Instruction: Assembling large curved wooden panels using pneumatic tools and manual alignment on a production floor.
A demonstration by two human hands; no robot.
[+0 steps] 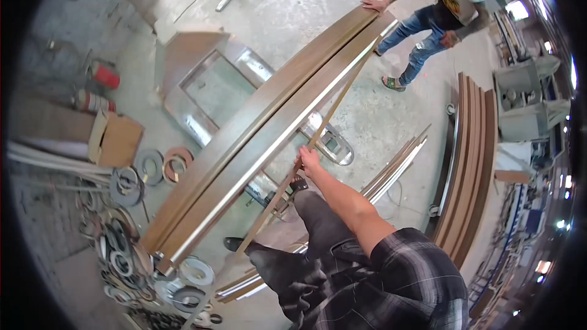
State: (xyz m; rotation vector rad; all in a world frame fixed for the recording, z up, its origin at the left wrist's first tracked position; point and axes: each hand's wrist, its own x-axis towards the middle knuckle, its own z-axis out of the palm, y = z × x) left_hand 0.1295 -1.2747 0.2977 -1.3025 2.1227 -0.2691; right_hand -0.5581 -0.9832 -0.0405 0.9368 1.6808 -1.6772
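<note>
My right hand (308, 160) is closed around a long, thin brown strip (264, 212). The strip runs slantwise from beside the far end of the boards down toward the lower left. Just left of the hand lie two long brown wood-look boards (244, 123), side by side on a metal stand (249, 68). A bright, pale edge runs along the nearer board. My left hand is not in view.
Another person (437, 18) rests a hand on the boards' far end. Rolls of edging (122, 263) and an open cardboard box (119, 137) lie left. Loose strips (397, 171) lie near my legs; more brown boards (468, 165) stand right.
</note>
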